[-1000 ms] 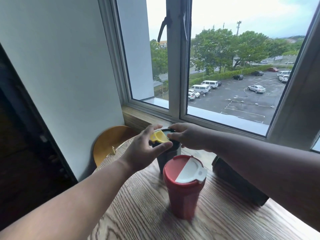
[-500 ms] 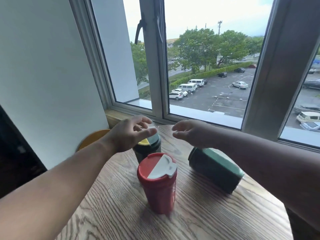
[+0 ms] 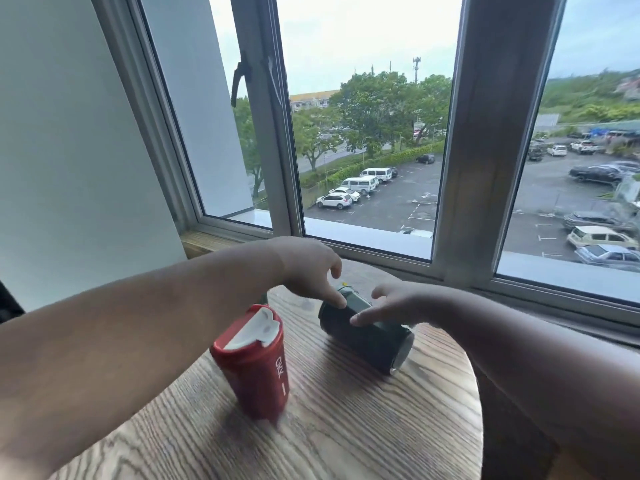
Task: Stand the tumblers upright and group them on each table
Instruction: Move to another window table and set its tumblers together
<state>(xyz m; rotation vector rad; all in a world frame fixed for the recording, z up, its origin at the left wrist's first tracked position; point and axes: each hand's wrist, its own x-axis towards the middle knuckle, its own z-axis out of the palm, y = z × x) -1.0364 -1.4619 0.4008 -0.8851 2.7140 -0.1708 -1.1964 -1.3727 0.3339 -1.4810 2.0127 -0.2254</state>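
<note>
A red tumbler (image 3: 254,365) with a white lid stands upright on the round wooden table (image 3: 346,431). Right of it a dark green tumbler (image 3: 370,336) lies on its side, lid end toward the window. My left hand (image 3: 308,268) arches over that lid end, thumb touching it and fingers spread above. My right hand (image 3: 398,303) lays its straight fingers on the tumbler's body. The dark tumbler with the yellow lid is hidden behind my left forearm.
The table stands against a window with a wooden sill (image 3: 207,240) and a thick frame post (image 3: 485,168). A white wall (image 3: 69,150) closes the left side. The table's rounded edge drops off at the right.
Both hands left the yellow-lidded tumbler and moved right onto the lying dark green tumbler. My view swung right, so the yellow-lidded tumbler passed behind my left arm.
</note>
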